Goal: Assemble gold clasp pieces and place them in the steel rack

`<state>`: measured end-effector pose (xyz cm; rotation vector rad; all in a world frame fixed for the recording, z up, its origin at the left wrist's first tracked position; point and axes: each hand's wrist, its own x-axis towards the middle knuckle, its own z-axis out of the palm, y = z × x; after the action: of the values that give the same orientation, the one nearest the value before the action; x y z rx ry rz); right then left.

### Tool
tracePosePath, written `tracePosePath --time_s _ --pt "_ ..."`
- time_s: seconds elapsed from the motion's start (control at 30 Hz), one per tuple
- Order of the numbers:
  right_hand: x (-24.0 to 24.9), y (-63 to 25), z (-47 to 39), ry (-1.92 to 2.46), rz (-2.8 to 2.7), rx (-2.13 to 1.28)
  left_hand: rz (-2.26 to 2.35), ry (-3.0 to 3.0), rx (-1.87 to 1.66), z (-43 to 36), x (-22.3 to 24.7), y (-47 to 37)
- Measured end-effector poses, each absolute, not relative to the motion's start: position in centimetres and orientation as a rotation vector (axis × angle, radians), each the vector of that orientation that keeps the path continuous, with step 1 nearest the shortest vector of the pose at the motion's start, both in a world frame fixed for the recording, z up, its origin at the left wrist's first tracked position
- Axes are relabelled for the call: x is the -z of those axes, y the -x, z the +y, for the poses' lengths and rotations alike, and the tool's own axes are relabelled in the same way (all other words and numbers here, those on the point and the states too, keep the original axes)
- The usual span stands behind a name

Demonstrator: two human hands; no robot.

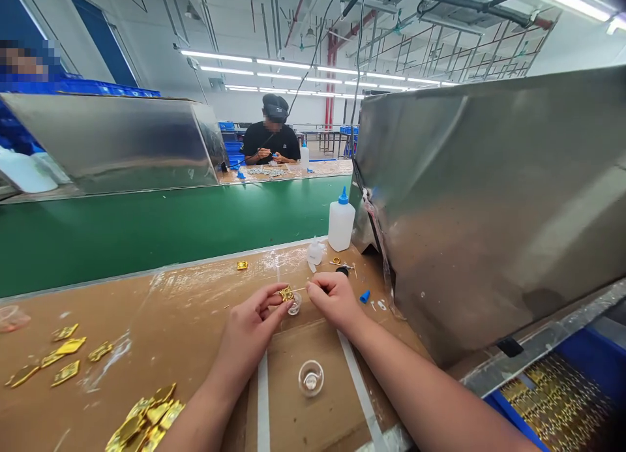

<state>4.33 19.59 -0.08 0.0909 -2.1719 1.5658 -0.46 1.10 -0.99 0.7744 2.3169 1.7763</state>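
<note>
My left hand (257, 315) pinches a small gold piece (286, 293) between thumb and fingers, above a small clear cup (294, 304). To its right, my right hand (332, 295) is closed on a thin pale stick (298, 289), whose tip reaches the gold piece. Nearer to me, a second clear cup (311, 378) stands on the cardboard between two white tape strips. A pile of gold pieces (147, 419) lies left of my left forearm, and several more gold pieces (66, 372) are spread farther left.
A white bottle with a blue cap (341, 224) stands behind my hands beside a large metal panel (489, 210). A blue cap (364, 297) lies to the right. A blue tray (518, 416) holds gold pieces at lower right. Across the green belt (122, 227) sits a person (272, 135).
</note>
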Motion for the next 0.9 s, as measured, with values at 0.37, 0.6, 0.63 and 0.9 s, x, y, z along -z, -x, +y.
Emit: tracePosePath --time_s 0.37,0.6,0.63,0.9 --pt "1.1 -3.7 19.9 -0.01 -2.274 -1.386 2.462 -0.641 -1.78 0.4 1.3 1.3" --pt "1.8 -3.6 19.4 -0.034 -2.558 -1.099 2.432 -0.536 -1.86 0.2 1.4 1.5" --pt "1.8 -3.6 19.3 -0.038 -2.571 -1.091 2.434 -0.54 -1.861 0.2 1.4 1.5" --pt "1.9 -3.5 19.4 -0.015 -2.588 -1.161 2.441 -0.581 -1.864 0.4 1.5 1.5"
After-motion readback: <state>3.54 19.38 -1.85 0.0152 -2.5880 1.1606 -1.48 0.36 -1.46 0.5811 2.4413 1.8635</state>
